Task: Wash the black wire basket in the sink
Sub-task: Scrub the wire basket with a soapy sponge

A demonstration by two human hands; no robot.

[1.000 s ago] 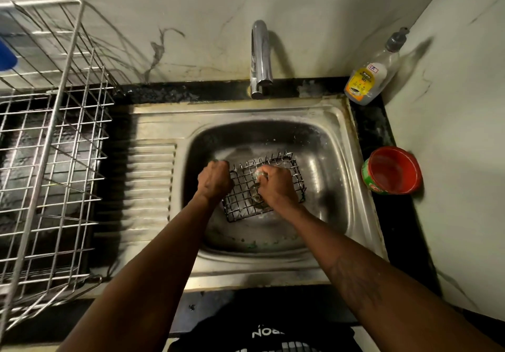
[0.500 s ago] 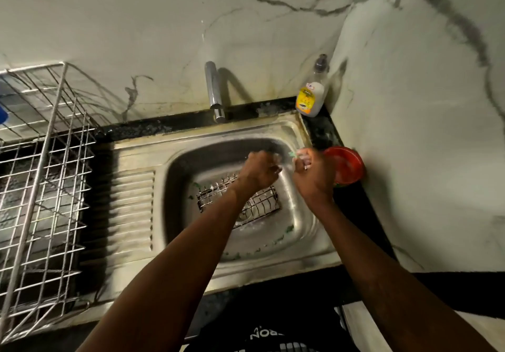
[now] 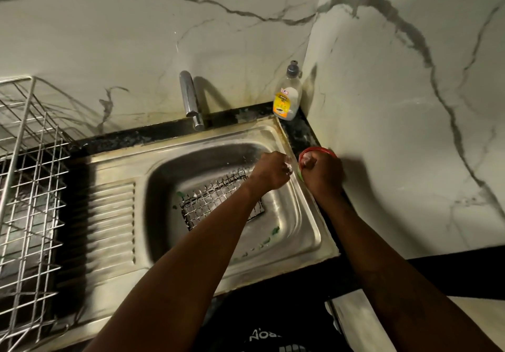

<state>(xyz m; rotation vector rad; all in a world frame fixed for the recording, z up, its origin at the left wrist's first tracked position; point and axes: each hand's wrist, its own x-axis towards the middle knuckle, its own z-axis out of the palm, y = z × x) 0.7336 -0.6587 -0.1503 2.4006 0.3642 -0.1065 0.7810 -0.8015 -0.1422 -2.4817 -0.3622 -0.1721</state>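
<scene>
In the head view, the black wire basket lay in the basin of the sink. The left hand hung above the sink's right rim, fingers curled. The right hand dipped curled fingers into a red tub just right of the sink. It could not be told whether either hand gripped anything.

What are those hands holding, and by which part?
Cannot tell: left hand and right hand curl near the red tub, contents hidden. The wire basket lies unheld.

Both forearms are bare, and the black garment below carries white lettering (only partly legible).
</scene>
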